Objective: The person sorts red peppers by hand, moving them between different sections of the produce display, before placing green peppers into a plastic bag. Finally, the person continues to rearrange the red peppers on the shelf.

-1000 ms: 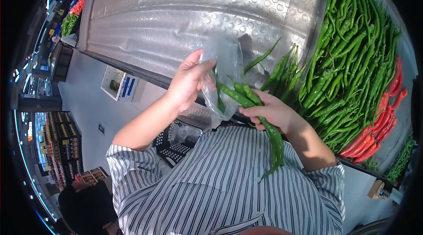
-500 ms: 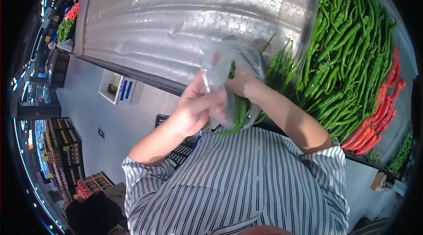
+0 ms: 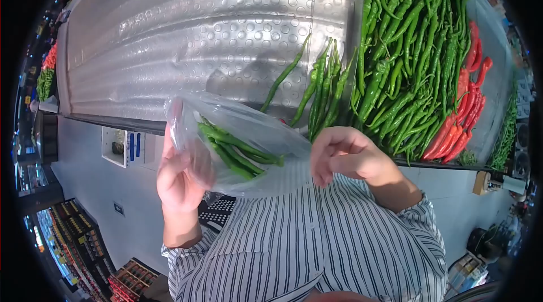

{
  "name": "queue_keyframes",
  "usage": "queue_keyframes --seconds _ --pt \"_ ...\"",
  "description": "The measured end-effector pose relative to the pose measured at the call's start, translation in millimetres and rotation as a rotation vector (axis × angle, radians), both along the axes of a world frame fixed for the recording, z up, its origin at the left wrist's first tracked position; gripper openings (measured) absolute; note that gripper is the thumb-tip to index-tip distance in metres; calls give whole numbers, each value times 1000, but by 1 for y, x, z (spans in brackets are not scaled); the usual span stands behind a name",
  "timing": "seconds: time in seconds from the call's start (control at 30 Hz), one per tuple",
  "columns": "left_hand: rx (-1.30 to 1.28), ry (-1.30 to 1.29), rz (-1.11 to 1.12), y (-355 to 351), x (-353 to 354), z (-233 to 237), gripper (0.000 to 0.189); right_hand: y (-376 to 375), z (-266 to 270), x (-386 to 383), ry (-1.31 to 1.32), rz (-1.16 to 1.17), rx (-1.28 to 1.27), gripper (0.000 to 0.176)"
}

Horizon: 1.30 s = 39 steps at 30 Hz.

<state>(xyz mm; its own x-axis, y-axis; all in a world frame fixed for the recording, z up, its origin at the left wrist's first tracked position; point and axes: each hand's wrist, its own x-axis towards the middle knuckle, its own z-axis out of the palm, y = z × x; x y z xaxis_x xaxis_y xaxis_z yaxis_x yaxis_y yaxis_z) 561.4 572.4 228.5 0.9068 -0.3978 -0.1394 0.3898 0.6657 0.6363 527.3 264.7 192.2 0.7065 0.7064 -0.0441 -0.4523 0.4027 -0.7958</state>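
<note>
My left hand (image 3: 184,180) has hold of one end of a see-through plastic bag (image 3: 277,132), with my thumb on the near side and my other fingers seen blurry through the plastic. My right hand (image 3: 350,157) is at the other end, with its fingers curled in and touching the bag's edge, but I can't tell if they are pinching it. The bag is up in the air in front of my striped shirt (image 3: 283,245), spread wide between my two hands. A few bagged green peppers (image 3: 240,152) lie together inside it, nearer to my left hand. Past the bag is a shiny, bumpy metal counter (image 3: 169,47). One loose green pepper (image 3: 285,80) lies on it, and just to the right is a small bunch of green peppers (image 3: 321,90). Farther right there is a big pile of long green peppers (image 3: 404,70), with red peppers (image 3: 461,115) beside it. A black basket (image 3: 218,208) full of little holes peeks out below the bag, and a white box (image 3: 115,146) sits on the floor to the left.
</note>
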Motion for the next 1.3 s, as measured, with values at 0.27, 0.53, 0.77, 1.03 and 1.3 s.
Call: queue_keyframes --seconds 0.27,0.53,0.77,1.03,1.3 --pt "-221 -69 -7 41 30 0 83 6 -69 -43 -231 -593 -1429 63" --pt "-140 -134 -52 58 65 -5 84 47 -124 -4 -341 -908 -1650 94" --pt "-80 -129 -111 66 93 -8 82 62 -141 41 -552 -1099 -1981 105" --pt "8 -62 -81 66 86 -10 81 59 -137 62 -400 -1161 -1992 112" --pt "49 -60 -50 67 86 -10 82 74 -127 84 -504 -893 -1956 110"
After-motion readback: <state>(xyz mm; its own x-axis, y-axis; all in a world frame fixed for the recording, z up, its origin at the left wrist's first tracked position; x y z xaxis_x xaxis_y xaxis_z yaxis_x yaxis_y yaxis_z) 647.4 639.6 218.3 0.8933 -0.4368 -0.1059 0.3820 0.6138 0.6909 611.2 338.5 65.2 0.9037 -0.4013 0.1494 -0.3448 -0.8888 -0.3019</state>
